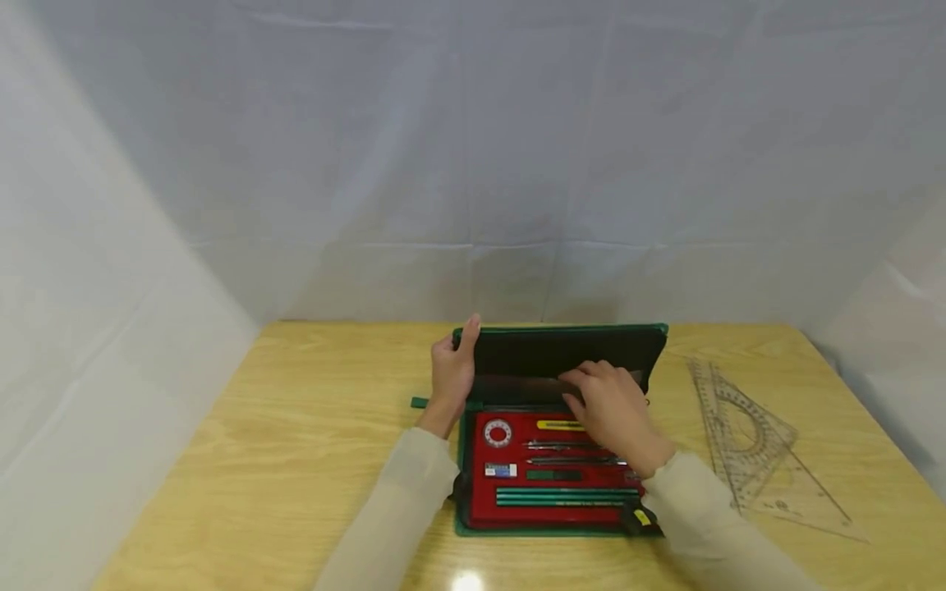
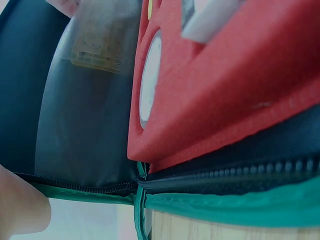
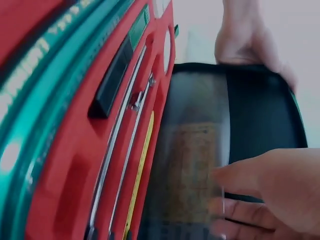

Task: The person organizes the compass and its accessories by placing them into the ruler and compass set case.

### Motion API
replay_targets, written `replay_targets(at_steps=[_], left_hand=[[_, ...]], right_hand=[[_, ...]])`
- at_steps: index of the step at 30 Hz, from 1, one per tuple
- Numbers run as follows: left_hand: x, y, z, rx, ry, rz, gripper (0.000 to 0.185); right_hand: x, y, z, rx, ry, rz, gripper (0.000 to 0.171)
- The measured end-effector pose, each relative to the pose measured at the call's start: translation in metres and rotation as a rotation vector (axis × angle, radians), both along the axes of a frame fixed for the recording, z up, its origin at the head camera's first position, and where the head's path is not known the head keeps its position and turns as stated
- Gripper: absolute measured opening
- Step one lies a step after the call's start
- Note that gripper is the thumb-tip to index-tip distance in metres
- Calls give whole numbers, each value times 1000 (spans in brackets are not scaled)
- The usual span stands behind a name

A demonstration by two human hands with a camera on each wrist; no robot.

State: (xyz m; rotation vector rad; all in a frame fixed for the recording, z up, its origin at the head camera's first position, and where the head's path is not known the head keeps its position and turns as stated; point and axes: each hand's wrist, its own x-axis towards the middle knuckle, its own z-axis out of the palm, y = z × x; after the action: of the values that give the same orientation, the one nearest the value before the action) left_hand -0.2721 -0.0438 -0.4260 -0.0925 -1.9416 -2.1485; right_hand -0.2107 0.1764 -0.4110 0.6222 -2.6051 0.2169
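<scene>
A green-edged zip case [image 1: 464, 525] lies unzipped on the table with its dark lid [image 1: 547, 349] raised. My left hand [image 1: 452, 373] grips the lid's left edge, thumb up. At the lid's clear plastic pocket [image 3: 185, 100], my right hand [image 1: 613, 410] pinches the free edge with thumb and fingertips. A yellowish flat template [image 3: 192, 165] shows through that pocket. Red foam [image 1: 510, 519] in the base holds green pencils [image 1: 565, 497], an eraser [image 1: 500, 470], a white ring [image 1: 497, 433], slim metal drawing tools [image 1: 565, 446] and a yellow strip [image 1: 559, 425]. My right forearm hides the foam's right end.
Two clear set squares overlap on the wooden table [image 1: 296, 460] right of the case: one with a round cutout [image 1: 764, 431], one larger [image 1: 805, 492]. A green zip tab [image 1: 419, 402] sticks out left. White cloth [image 1: 473, 164] hangs behind the table and at both sides.
</scene>
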Motion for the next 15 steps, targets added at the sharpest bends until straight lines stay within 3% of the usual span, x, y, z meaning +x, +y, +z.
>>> replay_targets(at_steps=[5,15], left_hand=[[0,0,0,-3,-5,-1,59],[-6,3,3,0,10,-26,58]], right_hand=[[2,1,1,-69,-9,-45,24],[17,12,6,-242,9,27,18]])
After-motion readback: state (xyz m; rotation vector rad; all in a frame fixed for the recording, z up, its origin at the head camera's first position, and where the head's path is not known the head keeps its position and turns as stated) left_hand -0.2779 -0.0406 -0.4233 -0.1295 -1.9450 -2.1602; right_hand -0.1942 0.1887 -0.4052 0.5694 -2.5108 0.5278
